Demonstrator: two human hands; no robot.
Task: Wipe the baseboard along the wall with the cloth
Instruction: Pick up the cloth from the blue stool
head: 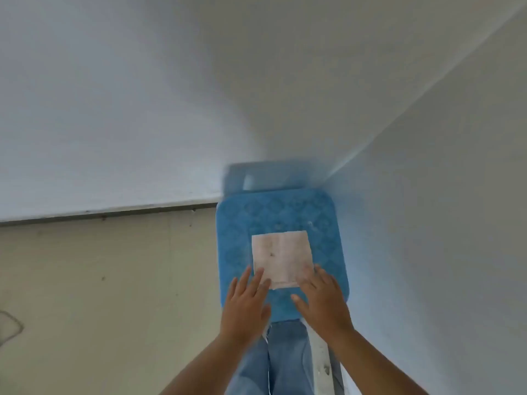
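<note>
A folded white cloth [281, 258] with faint stains lies flat on the seat of a blue plastic stool [236, 232] in the room's corner. My left hand [246, 302] rests flat with spread fingers, its fingertips on the cloth's near left corner. My right hand [320, 299] is flat too, its fingertips on the cloth's near right edge. Neither hand grips the cloth. The white baseboard [108, 210] runs along the foot of the left wall, with a dark gap under it. Another strip of baseboard [320, 357] shows beside my right forearm.
The stool stands tight in the corner between two white walls [427, 223]. Beige floor [99, 295] with small dark specks spreads to the left. My legs in blue jeans [273, 363] are just below the stool.
</note>
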